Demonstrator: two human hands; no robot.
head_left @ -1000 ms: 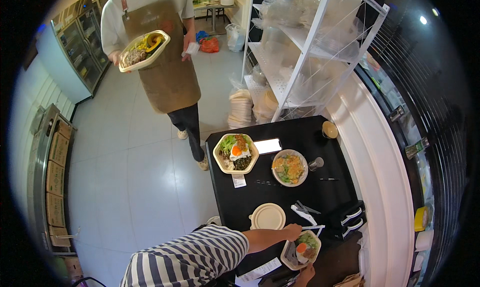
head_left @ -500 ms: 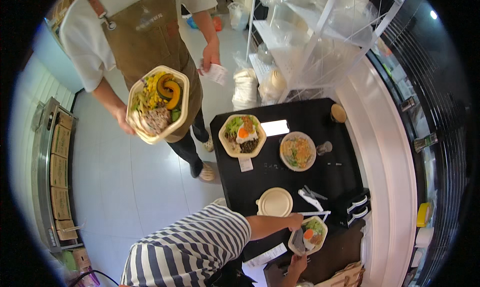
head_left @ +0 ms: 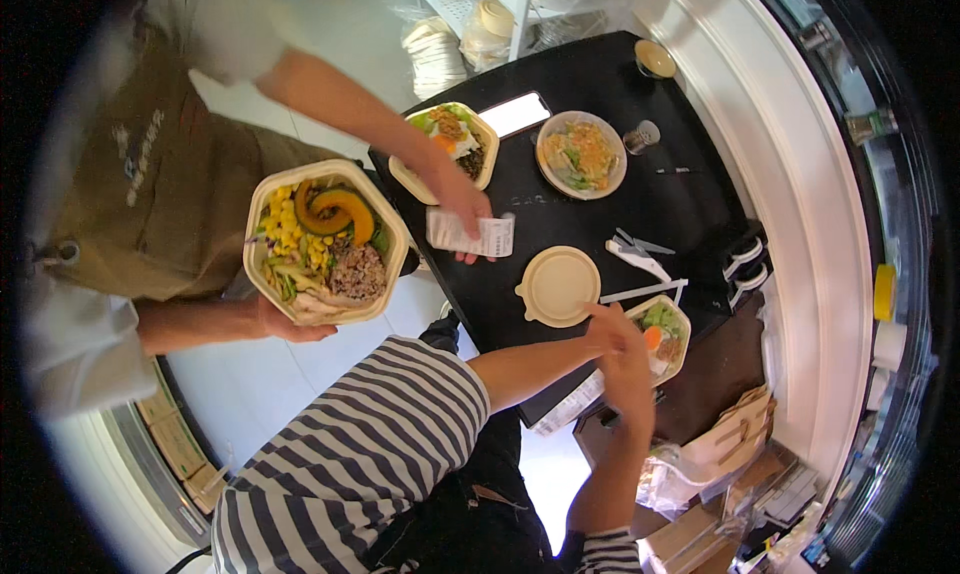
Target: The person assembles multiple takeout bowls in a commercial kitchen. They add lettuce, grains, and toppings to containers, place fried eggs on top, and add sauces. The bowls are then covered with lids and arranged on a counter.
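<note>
My two hands overlap in front of a hexagonal beige takeaway bowl that holds greens, an egg yolk and other toppings. My left hand reaches in from the left, its fingers mostly hidden behind my right. Across it lies my right hand, smeared by motion; whether either holds anything is unclear. Just left of them rests a round beige lid. A thin white strip lies above the bowl. On the left, a co-worker in a brown apron holds a pumpkin-and-corn bowl and extends a printed paper slip over the table's edge.
On the black table stand an egg-topped bowl, a lit phone, a round bowl of food, a shaker and a cup. A white-handled tool lies nearby. Paper bags sit lower right.
My hands have left the near bowl's edges and come together over its left side. The co-worker has come closer, bringing the pumpkin bowl and moving the slip over the table. My view has shifted.
</note>
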